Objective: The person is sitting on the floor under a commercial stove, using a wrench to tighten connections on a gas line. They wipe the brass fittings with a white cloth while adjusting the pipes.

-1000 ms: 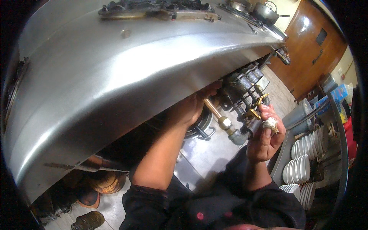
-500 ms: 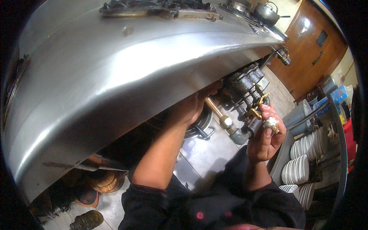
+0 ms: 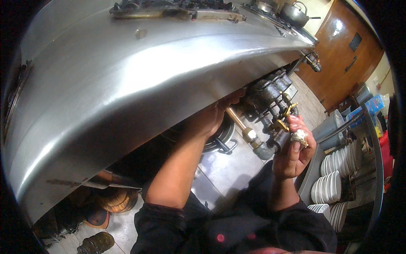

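My right hand is closed round a crumpled white wad, pinched between thumb and fingers. Its fingertips are close to the yellow brass valve handles; whether they touch is unclear. The valves sit on a dark, greasy gas pipe assembly under the edge of a steel stove top. My left hand reaches beneath that edge, beside a copper-coloured pipe with a brass nut and a grey elbow. Most of its fingers are hidden in shadow behind the steel.
Burner grates lie on the stove top; a dark pot stands farther off. Stacked white plates fill a shelf at right, near a grey bucket. Below the stove are a lidded pot and a wooden container. A wooden door is beyond.
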{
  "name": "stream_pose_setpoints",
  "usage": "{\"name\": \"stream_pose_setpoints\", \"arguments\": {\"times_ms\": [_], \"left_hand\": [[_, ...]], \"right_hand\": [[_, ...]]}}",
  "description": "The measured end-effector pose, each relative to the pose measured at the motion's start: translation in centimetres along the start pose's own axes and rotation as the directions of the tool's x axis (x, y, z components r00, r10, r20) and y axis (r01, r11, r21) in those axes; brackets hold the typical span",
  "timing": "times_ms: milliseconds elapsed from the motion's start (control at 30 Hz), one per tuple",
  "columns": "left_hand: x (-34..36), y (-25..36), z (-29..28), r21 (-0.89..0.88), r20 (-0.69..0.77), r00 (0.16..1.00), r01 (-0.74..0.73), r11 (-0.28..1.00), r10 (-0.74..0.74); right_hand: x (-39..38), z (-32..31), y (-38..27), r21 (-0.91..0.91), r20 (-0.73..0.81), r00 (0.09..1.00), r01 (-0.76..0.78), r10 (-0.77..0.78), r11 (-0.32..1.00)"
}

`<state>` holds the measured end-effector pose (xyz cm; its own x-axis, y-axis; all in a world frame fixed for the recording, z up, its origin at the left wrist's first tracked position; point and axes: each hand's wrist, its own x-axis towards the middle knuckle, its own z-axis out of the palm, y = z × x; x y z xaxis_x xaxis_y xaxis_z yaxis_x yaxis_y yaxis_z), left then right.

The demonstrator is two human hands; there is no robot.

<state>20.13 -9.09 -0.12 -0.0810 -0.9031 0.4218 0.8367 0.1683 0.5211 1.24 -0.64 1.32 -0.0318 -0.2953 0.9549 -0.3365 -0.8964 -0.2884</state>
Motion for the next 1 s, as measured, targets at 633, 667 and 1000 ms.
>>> {"name": "stream_pose_setpoints", "arguments": {"times_ms": [633, 667, 1000], "left_hand": [[-0.1, 0.0, 0.1, -0.014, 0.008, 0.999, 0.033, 0.999, -0.033], [-0.1, 0.0, 0.1, -0.005, 0.019, 1.000, 0.020, 1.000, -0.020], [-0.9, -1.1, -0.2, 0.012, 0.296, 0.955, 0.036, 0.999, -0.038]], "right_hand": [[0.0, 0.1, -0.1, -0.018, -0.020, 1.000, -0.013, 0.013, 1.000], [-0.1, 0.1, -0.1, -0.019, -0.020, 1.000, -0.013, 0.013, 1.000], [-0.1, -0.1, 0.0, -0.016, -0.010, 1.000, -0.005, 0.005, 1.000]]}}
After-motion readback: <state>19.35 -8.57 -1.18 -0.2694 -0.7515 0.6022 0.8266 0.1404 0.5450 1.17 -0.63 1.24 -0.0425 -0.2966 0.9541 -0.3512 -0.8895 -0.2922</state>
